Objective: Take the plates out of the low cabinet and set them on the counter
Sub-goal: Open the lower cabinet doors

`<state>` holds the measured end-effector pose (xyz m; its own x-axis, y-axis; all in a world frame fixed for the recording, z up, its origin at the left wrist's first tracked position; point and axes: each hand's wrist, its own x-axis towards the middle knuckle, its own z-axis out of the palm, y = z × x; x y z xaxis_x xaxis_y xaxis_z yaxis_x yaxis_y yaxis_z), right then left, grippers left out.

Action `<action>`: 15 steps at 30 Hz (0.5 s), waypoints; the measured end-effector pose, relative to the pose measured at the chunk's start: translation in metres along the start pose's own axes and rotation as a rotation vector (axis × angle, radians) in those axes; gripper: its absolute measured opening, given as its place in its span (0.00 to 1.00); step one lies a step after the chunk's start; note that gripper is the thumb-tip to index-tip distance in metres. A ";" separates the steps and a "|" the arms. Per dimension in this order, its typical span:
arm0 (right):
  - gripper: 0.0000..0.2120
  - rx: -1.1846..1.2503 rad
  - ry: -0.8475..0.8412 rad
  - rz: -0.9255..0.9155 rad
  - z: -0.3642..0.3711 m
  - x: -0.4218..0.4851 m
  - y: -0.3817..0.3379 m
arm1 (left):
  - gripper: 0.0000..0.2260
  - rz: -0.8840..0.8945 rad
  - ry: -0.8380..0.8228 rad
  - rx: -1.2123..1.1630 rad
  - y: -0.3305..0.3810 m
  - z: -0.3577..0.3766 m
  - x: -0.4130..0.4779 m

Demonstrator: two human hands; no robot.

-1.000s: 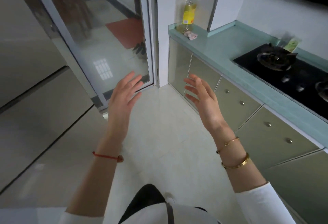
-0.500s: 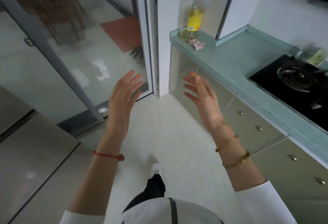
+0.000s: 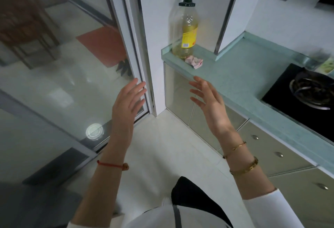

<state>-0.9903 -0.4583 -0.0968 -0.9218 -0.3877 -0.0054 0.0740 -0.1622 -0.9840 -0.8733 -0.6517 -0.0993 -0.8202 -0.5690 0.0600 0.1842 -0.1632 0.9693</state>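
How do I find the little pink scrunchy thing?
Follow the pale green counter to its far end by the white wall. A tall clear bottle with a yellow label stands there, and the pink wad lies beside its base. It is the only crumpled thing there.

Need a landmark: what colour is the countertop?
The countertop is pale green, best seen in the head view.

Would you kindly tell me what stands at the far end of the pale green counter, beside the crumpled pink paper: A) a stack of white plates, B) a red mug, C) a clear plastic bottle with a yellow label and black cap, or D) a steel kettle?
C: the clear plastic bottle with a yellow label and black cap stands upright on the pale green counter, just behind the crumpled pink paper.
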 end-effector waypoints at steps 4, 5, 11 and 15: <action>0.18 0.017 0.040 0.012 0.002 0.046 0.005 | 0.15 -0.055 -0.027 -0.015 -0.007 0.013 0.048; 0.17 0.020 0.050 0.011 0.002 0.059 0.006 | 0.15 -0.065 -0.028 -0.008 -0.009 0.018 0.060; 0.17 0.007 0.088 0.003 0.001 0.135 0.010 | 0.13 -0.108 -0.086 0.000 -0.020 0.041 0.132; 0.17 -0.001 0.112 0.004 -0.002 0.177 0.012 | 0.13 -0.125 -0.135 0.030 -0.034 0.051 0.177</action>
<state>-1.1530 -0.5274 -0.1102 -0.9582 -0.2846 -0.0289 0.0772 -0.1599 -0.9841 -1.0525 -0.7057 -0.1093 -0.9012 -0.4323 -0.0321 0.0613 -0.2005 0.9778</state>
